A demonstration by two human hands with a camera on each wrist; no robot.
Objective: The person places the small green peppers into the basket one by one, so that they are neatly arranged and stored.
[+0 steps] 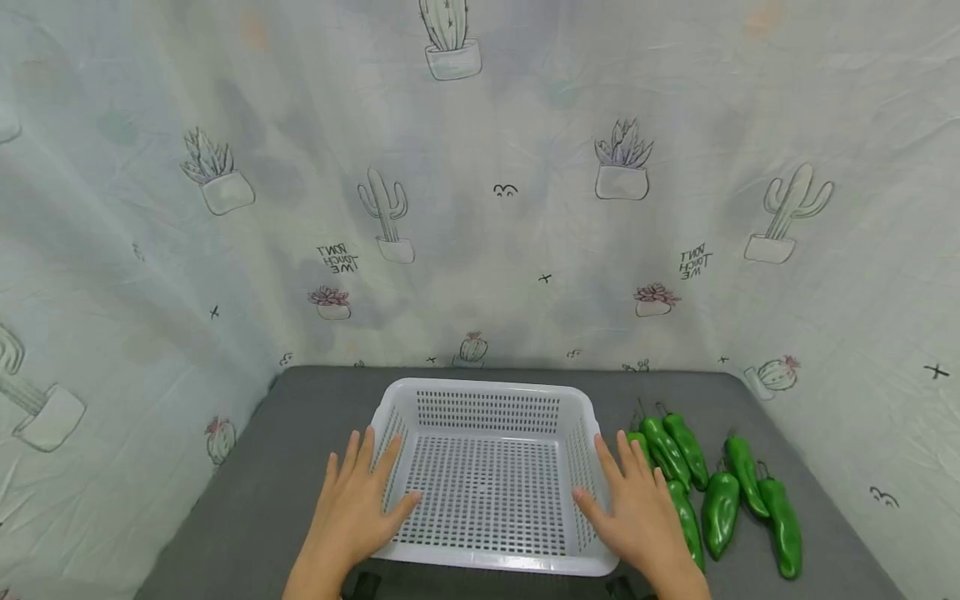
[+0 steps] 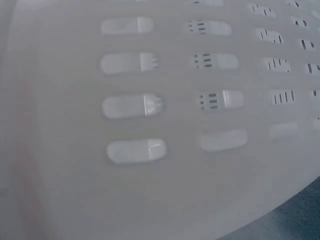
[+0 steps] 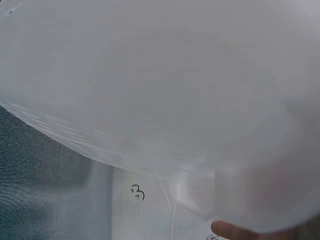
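Observation:
A white slotted plastic basket [image 1: 487, 560] stands on the grey table in the head view, with nothing inside it. At its left side my left hand [image 1: 358, 500] lies with fingers spread and straight, the thumb reaching over the rim. My right hand [image 1: 633, 512] mirrors it at the right side, fingers spread and thumb over the edge. The basket's slotted wall [image 2: 132, 106] fills the left wrist view. In the right wrist view the pale basket wall [image 3: 150, 75] covers most of the picture, and one fingertip [image 3: 227, 230] shows below it.
Several green peppers [image 1: 722, 512] lie to the right of the basket, some close beside my right hand. The grey table [image 1: 247, 500] extends to the left. A pale curtain [image 1: 495, 250] printed with cactus drawings hangs behind and around the table.

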